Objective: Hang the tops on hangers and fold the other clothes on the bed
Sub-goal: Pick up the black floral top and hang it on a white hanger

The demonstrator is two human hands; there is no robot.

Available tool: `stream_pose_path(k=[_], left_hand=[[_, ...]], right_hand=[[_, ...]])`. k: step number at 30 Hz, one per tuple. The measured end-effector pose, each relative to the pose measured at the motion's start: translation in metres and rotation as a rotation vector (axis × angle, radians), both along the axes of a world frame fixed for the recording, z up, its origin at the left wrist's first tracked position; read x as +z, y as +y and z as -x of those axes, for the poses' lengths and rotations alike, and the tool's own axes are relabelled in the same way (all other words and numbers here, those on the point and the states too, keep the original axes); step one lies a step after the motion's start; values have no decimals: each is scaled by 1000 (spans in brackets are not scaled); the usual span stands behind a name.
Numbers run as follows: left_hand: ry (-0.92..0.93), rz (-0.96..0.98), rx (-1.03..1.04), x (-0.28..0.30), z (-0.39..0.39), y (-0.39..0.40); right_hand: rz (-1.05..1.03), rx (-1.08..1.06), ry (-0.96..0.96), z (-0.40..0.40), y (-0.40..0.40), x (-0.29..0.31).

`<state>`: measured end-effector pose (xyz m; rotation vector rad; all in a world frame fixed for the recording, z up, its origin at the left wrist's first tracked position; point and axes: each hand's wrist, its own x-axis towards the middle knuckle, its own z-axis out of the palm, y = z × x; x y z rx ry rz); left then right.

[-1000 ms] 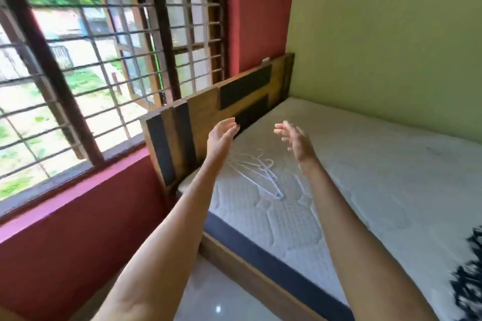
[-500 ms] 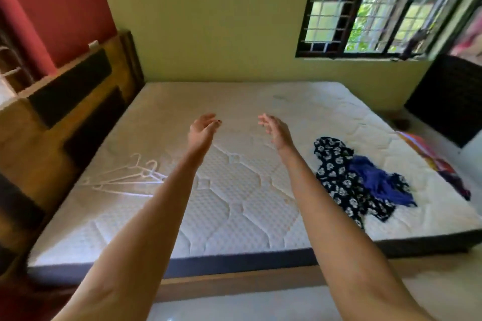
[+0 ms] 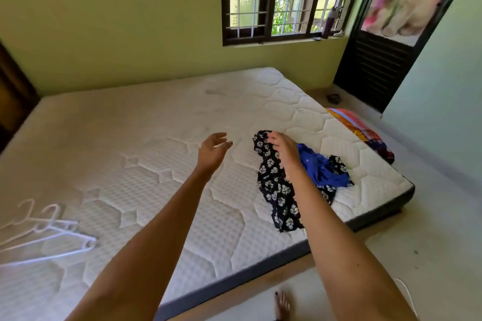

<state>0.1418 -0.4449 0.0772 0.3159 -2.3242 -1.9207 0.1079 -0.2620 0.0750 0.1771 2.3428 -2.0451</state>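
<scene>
Head view: right hand (image 3: pixel 283 148) grips the black printed garment (image 3: pixel 276 190) on the bed (image 3: pixel 156 138) — left hand (image 3: pixel 212 152) open, empty; hangers (image 3: pixel 47 237) lie untouched, blue garment (image 3: pixel 320 169) unfolded — nothing done yet.

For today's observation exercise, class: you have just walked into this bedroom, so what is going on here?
A person stands at the edge of a bare mattress, sorting clothes. The right hand rests on the top of a black floral garment, apparently taking hold of it; a blue garment lies crumpled against it. The left hand hovers open and empty above the mattress. White hangers lie unused at the other end. Nothing is hung or folded yet.
</scene>
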Motion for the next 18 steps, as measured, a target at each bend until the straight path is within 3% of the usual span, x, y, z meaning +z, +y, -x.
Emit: stream_pose_path(k=[5, 13, 18], left_hand=[[-102, 50, 33, -45, 79, 58], [-327, 44, 93, -145, 150, 91], [-404, 59, 114, -201, 174, 101]], right_hand=[[-100, 12, -103, 79, 49, -37], [-612, 226, -515, 148, 99, -176], [-583, 378, -797, 146, 98, -242]])
